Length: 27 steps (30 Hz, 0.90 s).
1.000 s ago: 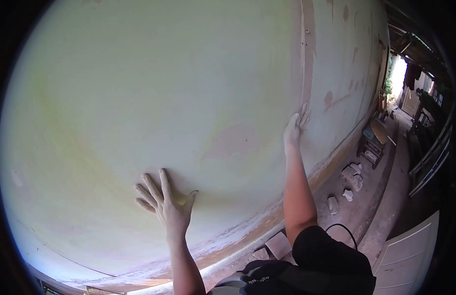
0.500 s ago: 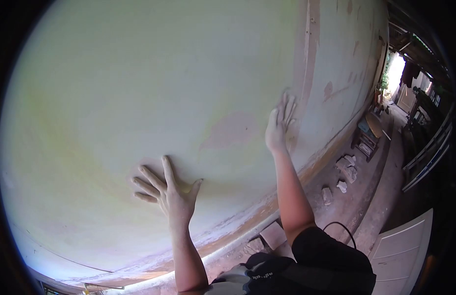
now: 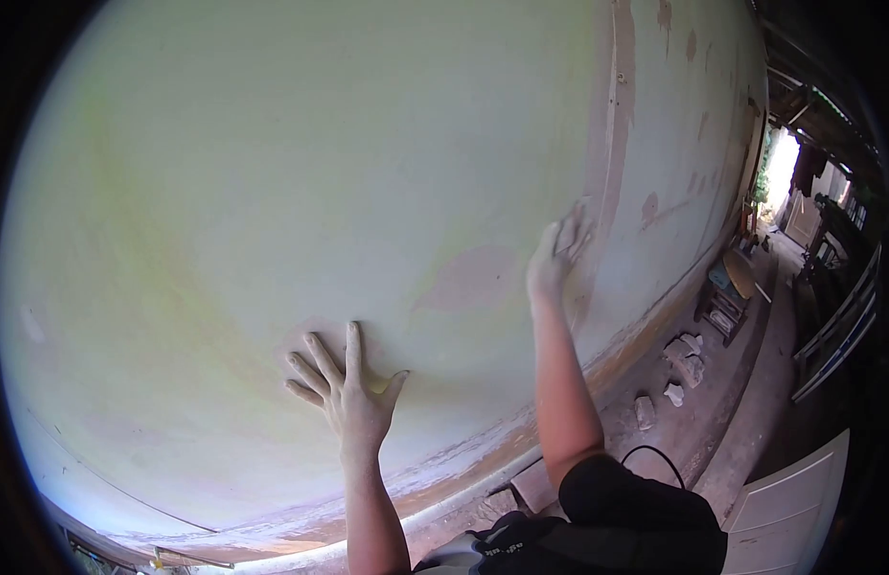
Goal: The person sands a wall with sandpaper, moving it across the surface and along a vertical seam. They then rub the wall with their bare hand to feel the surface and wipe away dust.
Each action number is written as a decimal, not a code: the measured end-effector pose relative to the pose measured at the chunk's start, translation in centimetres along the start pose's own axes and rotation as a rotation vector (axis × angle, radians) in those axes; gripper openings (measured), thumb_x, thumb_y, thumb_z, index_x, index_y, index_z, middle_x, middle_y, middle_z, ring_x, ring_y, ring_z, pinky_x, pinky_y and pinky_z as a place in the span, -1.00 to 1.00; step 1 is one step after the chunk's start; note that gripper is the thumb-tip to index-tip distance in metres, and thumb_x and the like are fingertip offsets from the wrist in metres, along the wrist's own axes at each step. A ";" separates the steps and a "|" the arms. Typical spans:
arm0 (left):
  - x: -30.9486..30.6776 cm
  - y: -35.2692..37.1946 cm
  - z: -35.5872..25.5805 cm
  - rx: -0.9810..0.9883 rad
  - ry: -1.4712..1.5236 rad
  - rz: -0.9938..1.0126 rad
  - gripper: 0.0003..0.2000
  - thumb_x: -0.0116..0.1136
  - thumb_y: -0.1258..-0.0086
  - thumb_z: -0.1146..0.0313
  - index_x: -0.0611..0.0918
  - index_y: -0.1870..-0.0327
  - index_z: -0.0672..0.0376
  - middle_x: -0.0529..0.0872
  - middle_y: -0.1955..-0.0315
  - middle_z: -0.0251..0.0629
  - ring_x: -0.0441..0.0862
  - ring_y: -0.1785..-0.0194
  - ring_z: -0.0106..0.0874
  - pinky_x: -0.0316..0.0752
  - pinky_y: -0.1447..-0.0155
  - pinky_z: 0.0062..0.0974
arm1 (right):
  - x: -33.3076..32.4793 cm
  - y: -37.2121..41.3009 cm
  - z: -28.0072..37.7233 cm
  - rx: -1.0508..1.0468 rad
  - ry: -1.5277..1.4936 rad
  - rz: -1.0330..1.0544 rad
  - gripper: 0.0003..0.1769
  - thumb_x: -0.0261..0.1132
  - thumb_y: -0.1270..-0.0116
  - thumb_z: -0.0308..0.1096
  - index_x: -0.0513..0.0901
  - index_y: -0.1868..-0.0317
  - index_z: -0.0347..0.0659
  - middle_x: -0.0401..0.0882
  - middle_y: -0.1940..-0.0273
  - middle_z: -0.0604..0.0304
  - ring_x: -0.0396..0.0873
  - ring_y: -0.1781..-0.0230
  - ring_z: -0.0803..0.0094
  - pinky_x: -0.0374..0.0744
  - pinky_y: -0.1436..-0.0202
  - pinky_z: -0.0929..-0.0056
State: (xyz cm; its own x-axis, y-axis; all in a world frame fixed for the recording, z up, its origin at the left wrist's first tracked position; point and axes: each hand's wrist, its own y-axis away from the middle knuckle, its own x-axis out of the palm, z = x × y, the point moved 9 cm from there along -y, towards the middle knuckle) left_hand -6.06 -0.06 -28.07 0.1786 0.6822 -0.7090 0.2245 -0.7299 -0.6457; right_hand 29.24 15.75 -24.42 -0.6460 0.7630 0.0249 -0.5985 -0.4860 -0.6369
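A large pale green wall [image 3: 368,172] with pinkish-grey patches fills most of the view. My left hand [image 3: 353,393], dusty and with fingers spread, lies against its lower middle and holds nothing. Farther right, my right hand [image 3: 559,254] is at the wall beside a vertical pinkish-brown strip [image 3: 618,125]. Its fingers are a little blurred and partly bent; whether something thin lies under them cannot be made out. Between the hands is an oval pinkish patch [image 3: 473,278] with a small dark dot.
Broken pale chunks [image 3: 686,360] lie on the floor along the wall's foot at right. Beyond them stands a small rack [image 3: 722,311] with things on it. A white panel [image 3: 789,508] leans at lower right, near metal rails [image 3: 842,321]. A black cable loops beside my right sleeve.
The whole view has shifted slightly, so the wall marks sit farther right and lower. My left hand stays spread on the wall. My right hand has moved slightly downward, its fingers less spread.
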 end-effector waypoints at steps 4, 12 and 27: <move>0.2 0.3 0.2 0.012 -0.008 0.025 0.17 0.65 -0.07 -0.12 0.17 -0.74 -0.18 -0.20 -0.72 0.27 -0.42 -0.73 0.37 -0.48 -0.63 0.51 | -2.8 -5.5 -1.0 0.065 -0.028 -0.089 -0.29 -0.27 -0.76 0.08 0.13 -0.74 -0.09 -0.27 -0.78 -0.09 -0.37 -0.77 -0.21 -0.29 -0.78 -0.13; 0.2 0.5 0.0 0.005 -0.010 -0.030 0.13 0.64 -0.06 -0.18 0.25 -0.71 -0.20 -0.12 -0.70 0.28 -0.39 -0.72 0.41 -0.46 -0.59 0.59 | 2.3 12.7 0.0 -0.116 0.028 0.141 -0.31 -0.20 -0.74 0.00 0.14 -0.74 -0.08 -0.29 -0.77 -0.19 -0.42 -0.78 -0.24 -0.40 -0.72 -0.30; 0.5 0.4 0.2 0.001 -0.016 -0.001 0.09 0.59 -0.09 -0.26 0.28 -0.69 -0.25 -0.04 -0.68 0.32 -0.36 -0.70 0.49 -0.44 -0.53 0.68 | 2.3 9.1 7.1 -0.305 -0.049 0.060 -0.37 -0.12 -0.74 -0.06 0.39 -0.62 -0.19 -0.04 -0.74 -0.18 -0.20 -0.77 -0.26 -0.20 -0.75 -0.21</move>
State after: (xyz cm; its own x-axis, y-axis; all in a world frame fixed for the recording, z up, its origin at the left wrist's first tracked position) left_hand -6.09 -0.01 -28.68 0.1626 0.6822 -0.7129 0.2238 -0.7292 -0.6467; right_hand 18.94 10.07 -24.71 -0.7020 0.7120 0.0126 -0.3939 -0.3735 -0.8398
